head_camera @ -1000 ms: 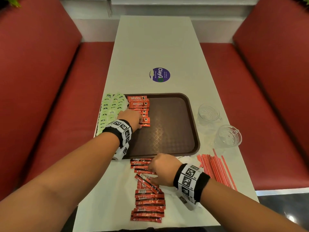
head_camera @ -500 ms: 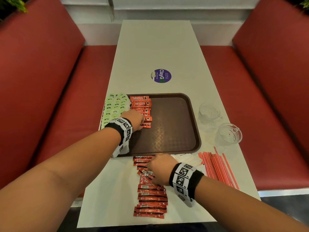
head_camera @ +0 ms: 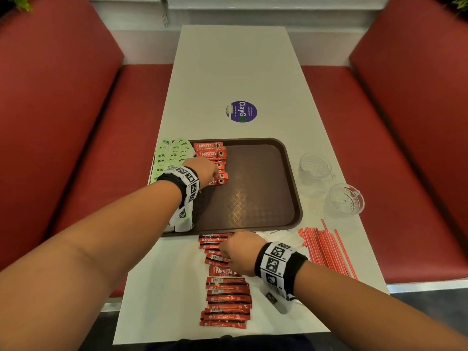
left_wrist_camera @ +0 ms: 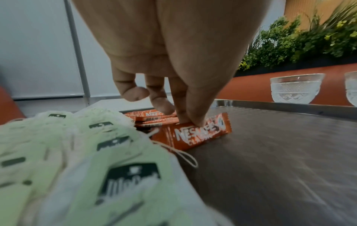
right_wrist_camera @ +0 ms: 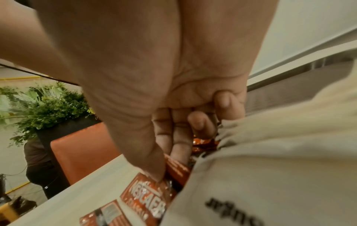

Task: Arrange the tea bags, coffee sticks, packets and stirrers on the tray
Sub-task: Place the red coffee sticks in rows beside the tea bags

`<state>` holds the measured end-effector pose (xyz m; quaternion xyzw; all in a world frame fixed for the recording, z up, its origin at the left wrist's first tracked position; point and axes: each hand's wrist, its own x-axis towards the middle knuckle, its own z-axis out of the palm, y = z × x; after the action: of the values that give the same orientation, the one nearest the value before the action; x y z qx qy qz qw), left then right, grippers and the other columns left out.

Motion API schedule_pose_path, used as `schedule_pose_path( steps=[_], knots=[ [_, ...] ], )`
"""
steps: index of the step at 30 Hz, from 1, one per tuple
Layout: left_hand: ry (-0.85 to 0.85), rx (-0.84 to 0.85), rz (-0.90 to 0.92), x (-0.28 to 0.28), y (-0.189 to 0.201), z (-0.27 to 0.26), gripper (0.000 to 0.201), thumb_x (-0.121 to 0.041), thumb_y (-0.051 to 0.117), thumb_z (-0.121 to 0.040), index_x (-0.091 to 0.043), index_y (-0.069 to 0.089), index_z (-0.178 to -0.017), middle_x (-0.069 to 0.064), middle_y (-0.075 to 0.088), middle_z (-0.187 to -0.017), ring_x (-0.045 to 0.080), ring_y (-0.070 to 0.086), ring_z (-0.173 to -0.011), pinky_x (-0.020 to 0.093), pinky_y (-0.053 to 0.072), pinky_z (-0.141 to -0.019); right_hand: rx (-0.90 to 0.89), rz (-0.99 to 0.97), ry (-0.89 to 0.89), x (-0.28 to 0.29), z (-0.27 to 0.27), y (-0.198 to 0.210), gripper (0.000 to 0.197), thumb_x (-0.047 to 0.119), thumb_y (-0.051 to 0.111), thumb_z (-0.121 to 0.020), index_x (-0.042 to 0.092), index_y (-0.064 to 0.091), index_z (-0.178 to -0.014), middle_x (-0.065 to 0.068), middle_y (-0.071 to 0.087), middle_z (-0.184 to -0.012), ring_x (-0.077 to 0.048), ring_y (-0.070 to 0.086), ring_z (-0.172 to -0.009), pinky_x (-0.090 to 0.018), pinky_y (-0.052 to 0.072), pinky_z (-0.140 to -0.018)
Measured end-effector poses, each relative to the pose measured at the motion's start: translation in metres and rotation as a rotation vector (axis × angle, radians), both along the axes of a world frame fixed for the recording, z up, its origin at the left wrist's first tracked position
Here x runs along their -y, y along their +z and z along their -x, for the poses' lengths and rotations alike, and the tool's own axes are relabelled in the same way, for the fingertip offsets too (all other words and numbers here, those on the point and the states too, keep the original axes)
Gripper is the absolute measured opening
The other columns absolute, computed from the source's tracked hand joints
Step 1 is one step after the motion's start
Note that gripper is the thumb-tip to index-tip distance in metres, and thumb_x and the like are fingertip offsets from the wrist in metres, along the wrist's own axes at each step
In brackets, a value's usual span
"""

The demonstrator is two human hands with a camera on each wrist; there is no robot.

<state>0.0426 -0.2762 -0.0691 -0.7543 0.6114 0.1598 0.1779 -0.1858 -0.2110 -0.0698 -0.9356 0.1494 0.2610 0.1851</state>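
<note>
A brown tray [head_camera: 266, 198] lies on the white table. Green tea bags [head_camera: 172, 153] fill its left edge, and beside them runs a row of red coffee sticks [head_camera: 210, 150]. My left hand [head_camera: 215, 173] is at the near end of that row. In the left wrist view its thumb and fingertips [left_wrist_camera: 190, 120] pinch the nearest stick [left_wrist_camera: 193, 134], which lies on the tray. My right hand [head_camera: 224, 252] is over a column of coffee sticks [head_camera: 228, 300] on the table in front of the tray. Its thumb and forefinger [right_wrist_camera: 166, 171] pinch one stick there. Red stirrers [head_camera: 326, 249] and white packets [head_camera: 278, 235] lie to the right.
Two glass cups [head_camera: 315, 168] [head_camera: 345, 200] stand right of the tray near the table edge. A round purple sticker [head_camera: 241, 111] is on the table beyond the tray. Red benches flank the table on both sides. The tray's right part is bare.
Hardly anything differs. My left hand stays on the stick row on the tray, and my right hand stays over the sticks on the table, shifted slightly left.
</note>
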Motion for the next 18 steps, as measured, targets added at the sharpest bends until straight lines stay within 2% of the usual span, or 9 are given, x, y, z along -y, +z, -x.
schedule_pose_path(
  steps=[4,6,9,14,18],
  knots=[
    [0.037,-0.03,0.032,0.003,0.001,-0.006,0.017,-0.02,0.06,-0.095,-0.025,0.069,-0.108,-0.001,0.068,-0.102,0.022,0.063,-0.095,0.036,0.054,-0.086,0.062,-0.094,-0.066,0.004,0.002,0.002,0.017,0.02,0.062,-0.085,0.022,0.046,-0.079,-0.004,0.06,-0.083,-0.025,0.059,-0.077,-0.037,0.055,-0.068],
    [0.041,-0.058,0.041,0.003,0.0,-0.008,0.016,-0.021,0.062,-0.093,-0.022,0.07,-0.107,0.001,0.07,-0.105,0.021,0.063,-0.096,0.031,0.052,-0.084,0.118,-0.133,-0.11,0.008,0.003,0.006,0.012,0.024,0.062,-0.085,0.019,0.052,-0.087,-0.004,0.063,-0.086,-0.025,0.06,-0.078,-0.038,0.056,-0.07],
    [0.0,-0.076,0.042,-0.001,-0.003,-0.007,0.021,-0.031,0.069,-0.091,-0.022,0.071,-0.109,-0.002,0.07,-0.106,0.02,0.062,-0.101,0.031,0.049,-0.086,0.216,-0.189,-0.18,0.015,0.004,0.009,0.012,0.025,0.059,-0.089,0.016,0.059,-0.097,-0.004,0.066,-0.089,-0.024,0.062,-0.079,-0.038,0.056,-0.071],
    [0.018,-0.067,-0.002,0.003,-0.002,-0.006,0.027,-0.034,0.066,-0.093,-0.023,0.069,-0.118,0.0,0.068,-0.115,0.021,0.06,-0.11,0.032,0.047,-0.091,0.307,-0.236,-0.296,0.026,0.007,0.013,0.006,0.021,0.054,-0.092,0.015,0.053,-0.09,-0.001,0.059,-0.083,-0.022,0.057,-0.075,-0.033,0.047,-0.066],
    [0.042,-0.078,0.032,0.002,-0.001,-0.003,0.024,-0.034,0.067,-0.092,-0.024,0.07,-0.114,0.0,0.069,-0.112,0.021,0.061,-0.106,0.032,0.048,-0.09,0.336,-0.284,-0.414,0.035,0.01,0.016,0.008,0.023,0.051,-0.095,0.018,0.048,-0.09,-0.004,0.061,-0.079,-0.024,0.06,-0.068,-0.04,0.051,-0.062]
  ],
)
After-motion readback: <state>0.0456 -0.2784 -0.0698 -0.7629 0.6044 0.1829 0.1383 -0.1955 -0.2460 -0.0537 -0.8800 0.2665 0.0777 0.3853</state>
